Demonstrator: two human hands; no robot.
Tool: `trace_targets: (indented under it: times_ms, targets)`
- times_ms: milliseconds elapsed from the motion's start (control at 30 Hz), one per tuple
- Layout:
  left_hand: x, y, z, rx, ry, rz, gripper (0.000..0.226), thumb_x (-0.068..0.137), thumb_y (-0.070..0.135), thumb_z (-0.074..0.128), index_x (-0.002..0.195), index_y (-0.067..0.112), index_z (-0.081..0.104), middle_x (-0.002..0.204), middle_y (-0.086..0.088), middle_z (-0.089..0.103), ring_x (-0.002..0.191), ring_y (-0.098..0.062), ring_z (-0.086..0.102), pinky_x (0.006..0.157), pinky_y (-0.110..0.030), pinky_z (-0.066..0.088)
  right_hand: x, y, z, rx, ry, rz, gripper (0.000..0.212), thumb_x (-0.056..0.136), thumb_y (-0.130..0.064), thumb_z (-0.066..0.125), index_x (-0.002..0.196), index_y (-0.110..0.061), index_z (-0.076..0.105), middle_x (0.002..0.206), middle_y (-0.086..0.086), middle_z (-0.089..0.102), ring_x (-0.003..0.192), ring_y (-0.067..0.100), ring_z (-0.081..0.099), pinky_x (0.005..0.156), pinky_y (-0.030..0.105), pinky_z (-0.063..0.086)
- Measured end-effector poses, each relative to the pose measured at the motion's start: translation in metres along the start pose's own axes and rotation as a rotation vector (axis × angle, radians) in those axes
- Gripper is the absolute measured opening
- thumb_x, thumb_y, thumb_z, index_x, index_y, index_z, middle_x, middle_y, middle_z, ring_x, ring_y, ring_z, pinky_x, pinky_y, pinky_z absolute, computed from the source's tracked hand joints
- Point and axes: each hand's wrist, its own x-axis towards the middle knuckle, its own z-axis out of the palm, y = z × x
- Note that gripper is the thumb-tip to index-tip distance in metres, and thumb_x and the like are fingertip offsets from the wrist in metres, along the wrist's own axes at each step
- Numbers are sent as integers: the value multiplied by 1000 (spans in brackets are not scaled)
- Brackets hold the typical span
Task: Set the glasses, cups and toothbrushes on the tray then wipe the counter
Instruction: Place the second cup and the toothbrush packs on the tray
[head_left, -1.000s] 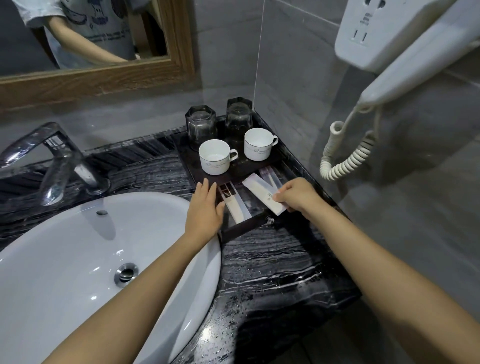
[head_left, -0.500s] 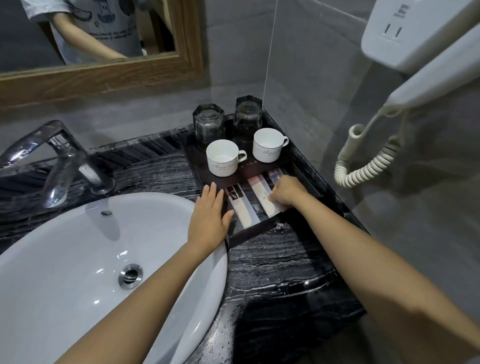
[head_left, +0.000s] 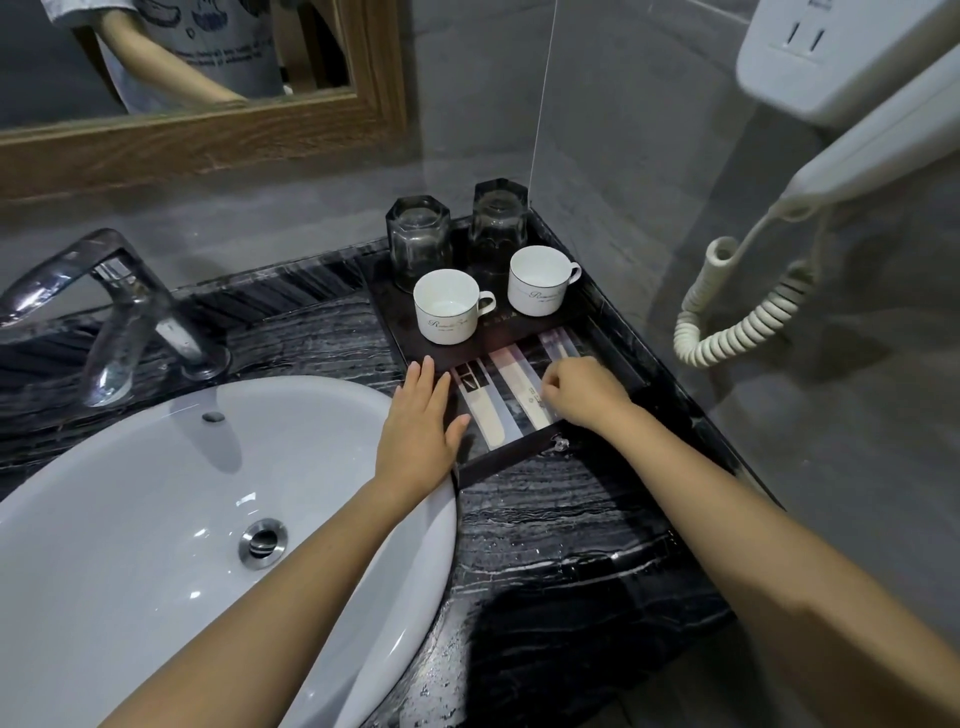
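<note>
From the head camera we see a dark tray (head_left: 511, 460) in the corner of the black marble surface (head_left: 561, 530), just beside the white sink (head_left: 156, 519). At its back stand two upturned glasses (head_left: 418, 241), with two white cups (head_left: 449, 306) upright in front of them. Three toothbrush packets (head_left: 480, 410) lie side by side at the near end. Our left grip (head_left: 421, 426) is released, flat along the tray's left edge with its fingers straight. Our right grip (head_left: 582, 397) is curled over the middle packet (head_left: 514, 382) with its fingertips hidden, so we cannot tell whether it pinches the packet or only presses it. A wall hairdryer (head_left: 857, 130) hangs at the right.
</note>
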Motion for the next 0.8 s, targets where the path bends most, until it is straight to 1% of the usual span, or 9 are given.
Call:
trace_targets:
  times_ms: [33,133,200,267,333,433,600,700,800]
  targets:
    - [0,0,-1,5,-7,1,60,95,36,41,145,12,21,158,-10,6,146,-24,-1,119,-36,3,-9,3,-1,75,72,-35,22,92,-14,46,94,-10,68,97,8,69,85,26,62,70,34,51]
    - [1,-1,-5,45,-28,15,60,95,38,39,146,12,19,158,-10,6,146,-24,0,119,-36,4,-44,13,2,287,372,-100,14,90,-21,57,90,-12,67,89,2,68,80,19,61,70,33,51]
    - [2,-2,-9,62,-33,32,61,95,39,38,147,14,16,158,-10,7,146,-25,2,119,-37,5,-66,23,11,300,442,-90,16,88,-29,61,87,-14,66,82,-2,65,76,15,59,66,30,50]
    - [3,-4,-14,86,-36,44,62,96,41,35,147,16,12,158,-11,8,146,-25,3,119,-39,7,-80,34,24,234,432,-48,22,85,-35,64,90,-14,65,83,-2,64,79,15,58,69,30,49]
    - [5,-5,-17,128,-63,34,62,96,44,30,147,15,10,158,-11,7,146,-25,3,119,-39,7,-85,43,37,185,396,0,29,84,-38,64,98,-12,65,91,1,65,87,18,58,73,31,48]
    - [6,-4,-18,157,-109,5,66,95,47,28,147,10,10,158,-12,5,146,-25,1,120,-39,6,-80,42,49,221,333,62,35,84,-39,64,106,-12,65,98,3,67,91,19,61,76,32,49]
    - [8,-3,-20,129,-159,-17,69,95,48,29,147,8,9,158,-13,2,146,-25,-2,120,-39,4,-68,30,66,321,331,88,27,86,-32,64,104,-12,66,96,3,69,86,20,64,70,30,51]
    - [10,-3,-23,100,-187,-23,68,95,48,29,147,9,9,158,-12,1,146,-24,-3,120,-39,4,-63,26,72,356,363,122,22,87,-28,64,97,-9,65,91,6,69,82,22,64,62,26,44]
    - [10,-3,-25,70,-200,-29,67,95,47,29,147,9,10,158,-11,2,146,-23,-3,120,-38,3,-54,22,73,425,381,133,21,87,-24,64,98,-6,66,93,10,69,82,24,64,65,28,47]
